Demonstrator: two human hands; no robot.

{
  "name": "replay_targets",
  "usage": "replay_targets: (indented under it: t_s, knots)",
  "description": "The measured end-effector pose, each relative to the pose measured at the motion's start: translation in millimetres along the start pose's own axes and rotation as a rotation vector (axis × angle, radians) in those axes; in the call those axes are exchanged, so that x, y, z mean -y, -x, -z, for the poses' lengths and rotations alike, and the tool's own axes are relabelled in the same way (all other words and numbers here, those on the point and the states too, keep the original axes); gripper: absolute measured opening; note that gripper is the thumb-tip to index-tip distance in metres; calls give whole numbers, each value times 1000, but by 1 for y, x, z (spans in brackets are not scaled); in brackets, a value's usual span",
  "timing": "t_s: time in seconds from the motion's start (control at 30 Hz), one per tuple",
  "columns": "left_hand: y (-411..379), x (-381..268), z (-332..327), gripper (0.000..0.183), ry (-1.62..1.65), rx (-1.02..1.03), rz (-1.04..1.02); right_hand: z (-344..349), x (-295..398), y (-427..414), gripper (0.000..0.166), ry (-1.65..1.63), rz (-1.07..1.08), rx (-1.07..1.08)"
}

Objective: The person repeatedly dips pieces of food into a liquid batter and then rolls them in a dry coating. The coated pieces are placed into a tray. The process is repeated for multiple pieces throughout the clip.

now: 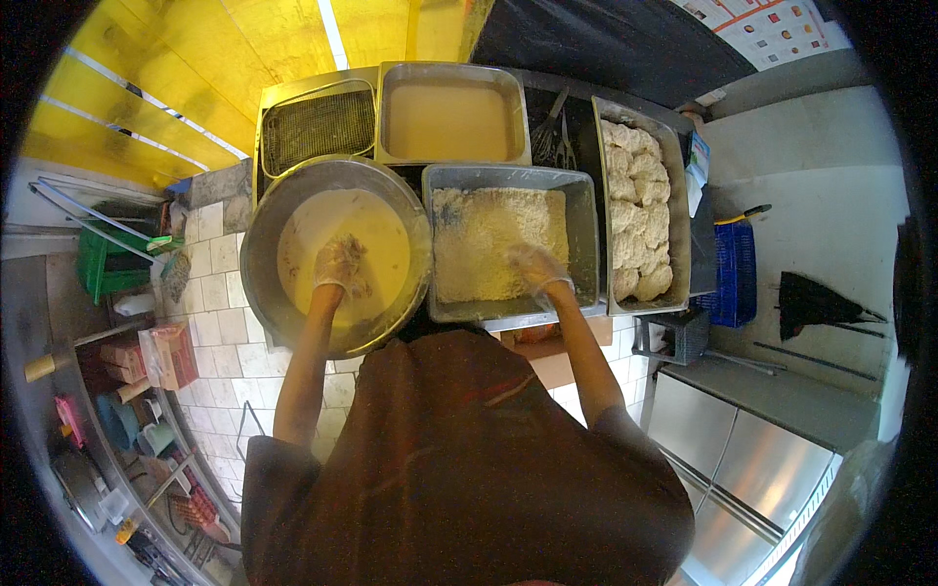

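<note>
In a clear plastic glove, my left hand (337, 265) reaches into a large round metal bowl (256, 242) of pale, cloudy liquid (385, 256). Something lumpy shows at its fingers, but whether it is a held piece or coating on the glove is unclear. My right hand (541, 269), also gloved and blurred by motion, is over the right part of a rectangular metal pan (588, 234) of flour-like breading (476, 256). Nothing can be made out in its fingers. To the right, a long metal tray (680, 242) holds several floured pieces (637, 212), apparently chicken.
Behind the bowl lies a wire-mesh fryer basket (319, 128). Next to it is a deep metal pan (524, 110) of tan liquid (451, 117). A whisk (546, 135) and tongs (566, 150) lie between pans. A blue plastic crate (735, 275) stands right; a cluttered shelf (124, 439) lines the left.
</note>
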State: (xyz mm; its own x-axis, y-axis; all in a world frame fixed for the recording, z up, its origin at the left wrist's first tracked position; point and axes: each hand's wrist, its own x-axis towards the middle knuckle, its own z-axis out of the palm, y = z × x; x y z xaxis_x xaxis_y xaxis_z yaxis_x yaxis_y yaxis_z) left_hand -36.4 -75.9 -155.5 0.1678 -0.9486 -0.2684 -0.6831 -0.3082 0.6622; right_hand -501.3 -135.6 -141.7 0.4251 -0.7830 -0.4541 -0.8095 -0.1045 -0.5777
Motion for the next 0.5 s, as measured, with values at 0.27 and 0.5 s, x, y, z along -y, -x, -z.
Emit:
replay_targets:
  t_s: [0.27,0.5]
  knots:
    - [14,-18,13,14,-224,-46,-242,-128,45,-56,55,-69,225,-261]
    - [-3,11,-3,20,-259,91,-37,-128,63,-69,55,34,48,358]
